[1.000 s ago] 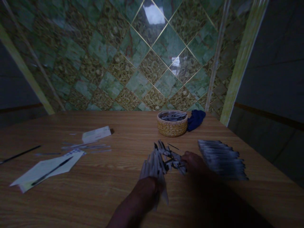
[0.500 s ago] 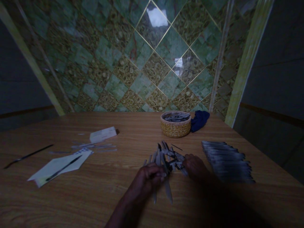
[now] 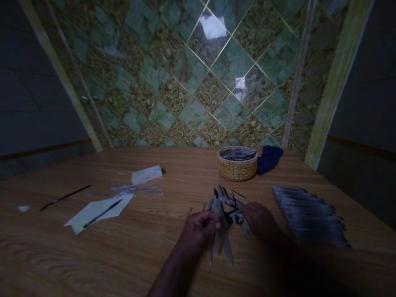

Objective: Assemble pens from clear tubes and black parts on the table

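A loose pile of slim grey and black pieces [image 3: 227, 206], too blurred to name, lies on the table in front of me. My left hand [image 3: 202, 225] is at the pile's near left side, fingers curled and thumb and forefinger closed together. What they pinch, if anything, I cannot make out. Long grey strips [image 3: 228, 247] stick out below and beside that hand. At the right edge of the pile is my right hand [image 3: 260, 220], its fingers bent down over the pieces, tips hidden. A row of slim dark-ended sticks [image 3: 309, 214] lies side by side farther right.
Behind the pile stands a woven basket [image 3: 237, 170] filled with similar slim pieces, a dark blue cloth [image 3: 269, 160] beside it. Leftward are a white box [image 3: 146, 175], pale strips [image 3: 151, 189], paper [image 3: 113, 212] under a dark pen-like stick [image 3: 102, 214], and another dark stick [image 3: 66, 198].
My view has turned slightly left, so everything sits farther right in the picture. Both hands stay at the pile; more of a grey strip shows beside my left hand.
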`<act>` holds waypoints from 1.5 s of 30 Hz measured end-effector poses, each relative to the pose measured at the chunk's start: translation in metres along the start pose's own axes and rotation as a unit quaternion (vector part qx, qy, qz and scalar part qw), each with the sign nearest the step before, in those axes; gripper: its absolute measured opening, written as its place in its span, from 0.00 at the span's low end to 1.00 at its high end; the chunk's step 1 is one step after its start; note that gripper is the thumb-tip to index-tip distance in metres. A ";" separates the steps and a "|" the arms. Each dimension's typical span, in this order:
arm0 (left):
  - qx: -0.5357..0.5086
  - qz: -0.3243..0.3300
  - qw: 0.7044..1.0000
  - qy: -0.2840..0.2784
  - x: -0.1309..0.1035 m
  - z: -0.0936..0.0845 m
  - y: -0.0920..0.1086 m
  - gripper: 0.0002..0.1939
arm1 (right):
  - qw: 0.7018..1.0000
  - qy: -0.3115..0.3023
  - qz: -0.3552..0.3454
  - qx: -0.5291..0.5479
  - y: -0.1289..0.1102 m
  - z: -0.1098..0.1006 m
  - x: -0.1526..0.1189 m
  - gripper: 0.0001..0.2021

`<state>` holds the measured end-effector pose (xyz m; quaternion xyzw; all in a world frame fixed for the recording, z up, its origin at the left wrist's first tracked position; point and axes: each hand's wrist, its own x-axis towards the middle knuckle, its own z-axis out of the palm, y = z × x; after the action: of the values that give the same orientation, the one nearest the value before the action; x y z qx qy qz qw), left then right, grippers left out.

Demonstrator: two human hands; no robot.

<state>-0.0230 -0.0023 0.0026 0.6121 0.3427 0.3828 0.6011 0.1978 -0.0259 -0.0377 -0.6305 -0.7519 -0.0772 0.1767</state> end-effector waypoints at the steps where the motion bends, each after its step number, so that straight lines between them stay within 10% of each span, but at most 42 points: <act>1: -0.013 -0.002 1.000 -0.009 0.001 -0.001 -0.002 0.12 | 1.000 0.018 -0.014 0.011 -0.002 -0.004 0.000 0.13; 18: -0.022 -0.048 0.988 -0.146 -0.006 -0.003 0.004 0.12 | 0.948 0.216 -0.231 0.023 -0.027 -0.069 0.004 0.14; 34: -0.038 -0.058 0.986 -0.149 -0.009 0.002 0.007 0.12 | 0.924 0.172 -0.337 -0.063 -0.047 -0.092 0.006 0.13; 45: -0.090 0.020 0.988 -0.122 -0.010 0.004 0.014 0.12 | 0.871 0.265 -0.398 -0.114 -0.070 -0.115 0.012 0.11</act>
<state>-0.0247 -0.0133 0.0162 0.6045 0.2185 0.3469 0.6829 0.1468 -0.0675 0.0806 -0.2492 -0.8499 -0.3907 0.2507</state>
